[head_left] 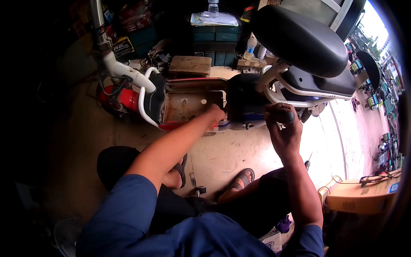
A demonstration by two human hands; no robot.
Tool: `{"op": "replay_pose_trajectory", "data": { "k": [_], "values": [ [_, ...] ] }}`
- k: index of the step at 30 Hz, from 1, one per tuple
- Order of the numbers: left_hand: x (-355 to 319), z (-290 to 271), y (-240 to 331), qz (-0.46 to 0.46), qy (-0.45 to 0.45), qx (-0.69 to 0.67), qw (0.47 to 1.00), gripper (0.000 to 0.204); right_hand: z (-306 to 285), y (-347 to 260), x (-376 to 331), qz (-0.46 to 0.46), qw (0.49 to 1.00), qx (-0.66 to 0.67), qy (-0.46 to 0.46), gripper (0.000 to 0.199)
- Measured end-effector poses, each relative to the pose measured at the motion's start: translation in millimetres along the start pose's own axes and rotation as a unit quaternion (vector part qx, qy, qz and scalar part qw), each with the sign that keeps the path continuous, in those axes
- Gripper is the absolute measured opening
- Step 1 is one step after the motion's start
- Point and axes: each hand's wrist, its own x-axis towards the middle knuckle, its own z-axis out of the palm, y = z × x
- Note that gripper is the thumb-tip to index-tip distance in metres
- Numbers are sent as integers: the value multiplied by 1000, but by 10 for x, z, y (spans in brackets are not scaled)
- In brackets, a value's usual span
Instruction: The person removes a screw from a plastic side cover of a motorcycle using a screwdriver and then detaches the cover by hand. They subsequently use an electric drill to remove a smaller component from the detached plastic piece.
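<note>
A small scooter (188, 100) with a white frame and red trim stands on the floor before me, its footboard bare and its black seat (299, 40) tipped up. My left hand (217, 112) reaches to the rear edge of the footboard, against the dark body under the seat; whether it holds anything is hidden. My right hand (282, 124) is closed around a black tool handle (287, 116) held near the white rear rail (295, 103).
A wooden stool (190, 65), green crates (216, 36) and bottles stand behind the scooter. A cardboard box (364, 197) with cables lies at right. A screwdriver (307, 162) lies on the floor. My sandalled feet (242, 180) rest below.
</note>
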Motion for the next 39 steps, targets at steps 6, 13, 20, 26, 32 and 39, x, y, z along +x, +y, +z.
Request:
{"op": "replay_pose_trajectory", "data": {
  "k": [6,13,20,26,32,39],
  "values": [
    [117,49,72,-83,9,-40,996,42,-133,-38,-121,34,999,6,14,24],
    [526,-121,-28,-108,-52,-52,991,19,-201,-7,-182,44,999,-13,27,24],
    [489,-164,-115,-24,-128,-64,989,21,-382,136,-267,93,995,-1,36,28],
    [481,-227,-187,-69,-205,-195,957,25,-386,172,-168,69,996,-51,5,28],
    [345,-289,-155,-49,-178,-213,959,27,-265,221,-85,52,997,-60,-8,36],
    [829,-121,-480,-63,-225,-154,960,37,-226,203,-69,68,995,-64,-35,35]
  ]
}}
